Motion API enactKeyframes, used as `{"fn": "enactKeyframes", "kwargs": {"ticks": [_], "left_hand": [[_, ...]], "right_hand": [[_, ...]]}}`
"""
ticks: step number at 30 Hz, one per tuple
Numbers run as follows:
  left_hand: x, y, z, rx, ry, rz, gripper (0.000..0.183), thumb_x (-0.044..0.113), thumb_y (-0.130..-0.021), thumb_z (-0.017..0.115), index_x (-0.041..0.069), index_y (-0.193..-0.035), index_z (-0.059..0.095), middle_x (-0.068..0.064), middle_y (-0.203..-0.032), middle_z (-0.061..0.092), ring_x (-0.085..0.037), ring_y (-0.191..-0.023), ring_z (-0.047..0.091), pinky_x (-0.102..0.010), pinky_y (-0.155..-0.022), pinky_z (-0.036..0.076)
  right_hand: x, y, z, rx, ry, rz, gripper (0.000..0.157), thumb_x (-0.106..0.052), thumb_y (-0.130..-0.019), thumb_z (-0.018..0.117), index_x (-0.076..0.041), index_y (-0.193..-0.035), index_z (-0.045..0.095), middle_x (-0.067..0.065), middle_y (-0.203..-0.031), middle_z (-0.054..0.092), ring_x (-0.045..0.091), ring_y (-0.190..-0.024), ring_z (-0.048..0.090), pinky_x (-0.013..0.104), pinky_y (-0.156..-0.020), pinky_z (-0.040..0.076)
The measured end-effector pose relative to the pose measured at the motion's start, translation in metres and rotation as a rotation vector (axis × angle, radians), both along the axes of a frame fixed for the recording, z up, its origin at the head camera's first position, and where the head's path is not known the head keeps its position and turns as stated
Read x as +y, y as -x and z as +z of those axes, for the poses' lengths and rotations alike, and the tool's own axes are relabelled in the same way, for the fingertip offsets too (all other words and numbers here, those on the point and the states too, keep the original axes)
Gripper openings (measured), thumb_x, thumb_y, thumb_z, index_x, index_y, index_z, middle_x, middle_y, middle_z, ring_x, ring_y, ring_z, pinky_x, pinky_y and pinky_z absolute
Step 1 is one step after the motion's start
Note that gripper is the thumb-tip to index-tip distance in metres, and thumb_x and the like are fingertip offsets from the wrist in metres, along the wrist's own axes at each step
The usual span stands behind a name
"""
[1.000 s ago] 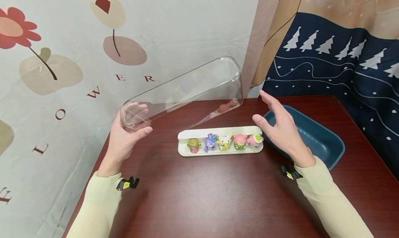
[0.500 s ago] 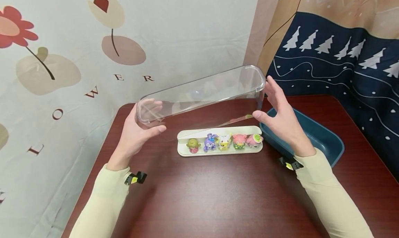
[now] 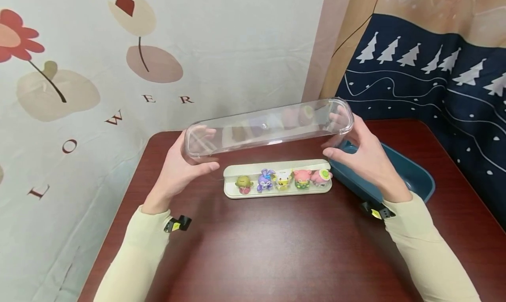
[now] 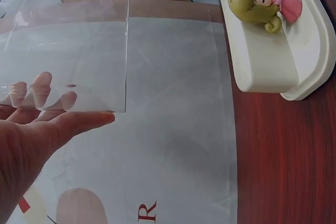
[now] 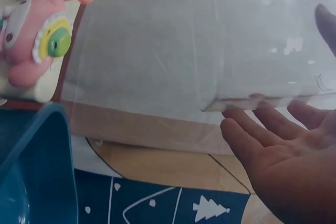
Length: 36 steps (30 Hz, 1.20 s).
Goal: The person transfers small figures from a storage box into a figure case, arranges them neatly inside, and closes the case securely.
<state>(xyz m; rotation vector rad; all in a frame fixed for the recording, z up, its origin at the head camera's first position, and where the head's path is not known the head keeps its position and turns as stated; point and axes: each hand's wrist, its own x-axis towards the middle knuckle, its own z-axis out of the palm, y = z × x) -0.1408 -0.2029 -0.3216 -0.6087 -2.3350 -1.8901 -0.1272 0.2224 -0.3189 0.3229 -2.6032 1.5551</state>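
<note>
A long clear plastic box cover (image 3: 257, 128) is held up above the table, its right end slightly higher. My left hand (image 3: 171, 172) grips its left end, thumb in front and fingers seen through the plastic. At the right end my right hand (image 3: 369, 161) holds it, and the right wrist view shows the fingertips against its edge. Below and nearer sits a cream display base (image 3: 237, 170), apart from the cover. On it stand several small figurines in a row, among them an olive-haired girl (image 4: 254, 1), a purple rabbit (image 3: 265, 181) and a pink figure with a green-topped hat (image 5: 37, 40).
A dark blue plastic bin (image 3: 421, 181) stands at the right, close to the base's right end and under my right forearm. Beneath everything is a dark red wooden table (image 3: 276, 245). A flower-print cloth (image 3: 237, 42) and a navy tree-print cloth (image 3: 415, 82) hang behind.
The clear cover has moved right and become more level, its right end lowered. My right hand, apart from it one second ago, now holds its right end. The base and figurines stay put.
</note>
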Motion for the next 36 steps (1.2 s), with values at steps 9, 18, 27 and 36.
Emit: {"fn": "enactKeyframes", "kwargs": {"ticks": [9,18,27,36], "left_hand": [[0.012,-0.004,-0.007,-0.016,-0.018,-0.019,0.087,-0.007,-0.076,0.087,0.017,-0.150,0.049,-0.006,-0.141,0.060,-0.022,-0.113,0.062,-0.026,-0.075,0.060],[0.019,-0.009,-0.012,-0.049,-0.020,-0.063,0.089,-0.008,-0.078,0.085,0.018,-0.153,0.045,-0.005,-0.149,0.055,-0.021,-0.123,0.059,-0.026,-0.087,0.057],[0.021,-0.011,-0.016,-0.103,0.068,-0.034,0.091,0.000,-0.080,0.087,0.022,-0.156,0.042,-0.004,-0.150,0.054,-0.023,-0.126,0.060,-0.024,-0.091,0.056],[0.020,-0.011,-0.022,-0.117,0.081,-0.028,0.087,0.004,-0.080,0.088,0.023,-0.154,0.045,-0.004,-0.151,0.054,-0.030,-0.123,0.062,-0.031,-0.093,0.057]], "right_hand": [[0.014,-0.010,-0.008,0.004,-0.083,-0.027,0.095,-0.025,-0.087,0.086,-0.027,-0.163,0.030,0.010,-0.155,0.047,0.036,-0.138,0.052,0.058,-0.107,0.045],[0.020,-0.020,-0.024,-0.015,-0.114,0.006,0.103,-0.024,-0.086,0.087,-0.025,-0.165,0.020,0.014,-0.153,0.051,0.043,-0.129,0.059,0.061,-0.101,0.048],[0.022,-0.021,-0.039,-0.036,-0.112,0.052,0.100,-0.025,-0.088,0.086,-0.023,-0.164,0.020,0.016,-0.154,0.050,0.047,-0.130,0.056,0.067,-0.100,0.046],[0.020,-0.018,-0.045,-0.079,-0.117,0.053,0.100,-0.029,-0.088,0.085,-0.019,-0.164,0.020,0.019,-0.154,0.049,0.049,-0.129,0.055,0.066,-0.101,0.046]]}}
